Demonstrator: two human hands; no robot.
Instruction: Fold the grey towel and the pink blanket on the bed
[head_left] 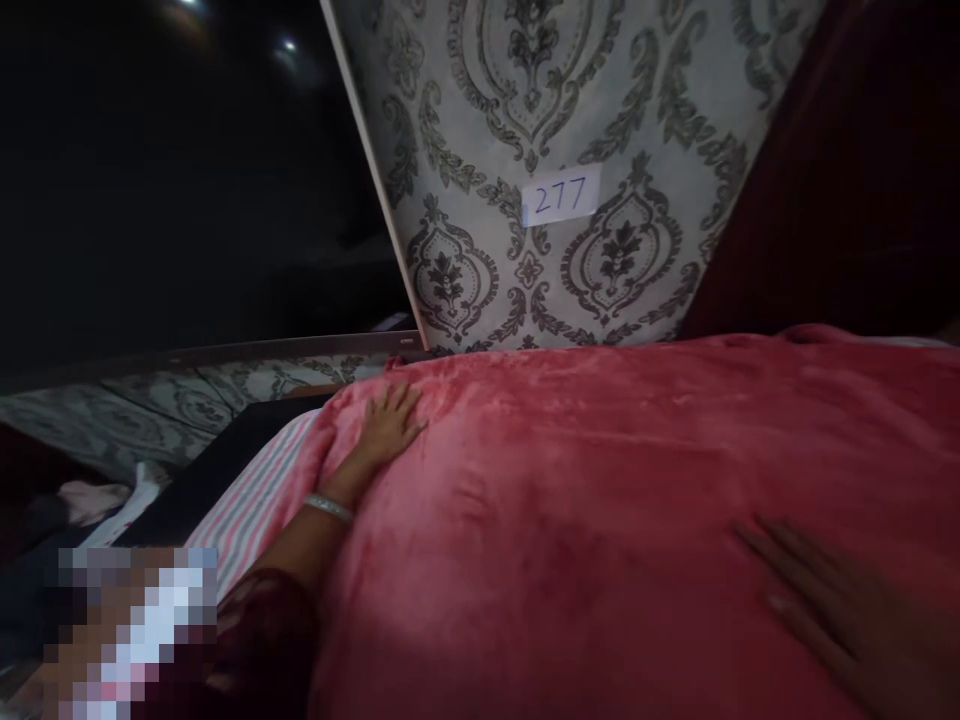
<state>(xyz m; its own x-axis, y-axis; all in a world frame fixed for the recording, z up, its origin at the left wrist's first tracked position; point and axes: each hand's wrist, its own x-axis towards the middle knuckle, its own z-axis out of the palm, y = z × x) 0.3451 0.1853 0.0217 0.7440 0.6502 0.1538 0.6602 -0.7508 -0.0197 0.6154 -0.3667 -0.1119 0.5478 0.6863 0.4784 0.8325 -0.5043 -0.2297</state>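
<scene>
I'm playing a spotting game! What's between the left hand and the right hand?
In the head view, just a stretch of red blanket lies between the left hand and the right hand.

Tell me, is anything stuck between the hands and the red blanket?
No, nothing visible is. The left hand lies spread on the red blanket. The right hand is blurred, so touching is unclear, but nothing shows in between.

A plush red blanket [585,480] lies spread, slightly rumpled.

Blanket [570,480] pinkish-red; sheet [255,500] striped; wallpaper [525,250] grey damask.
</scene>
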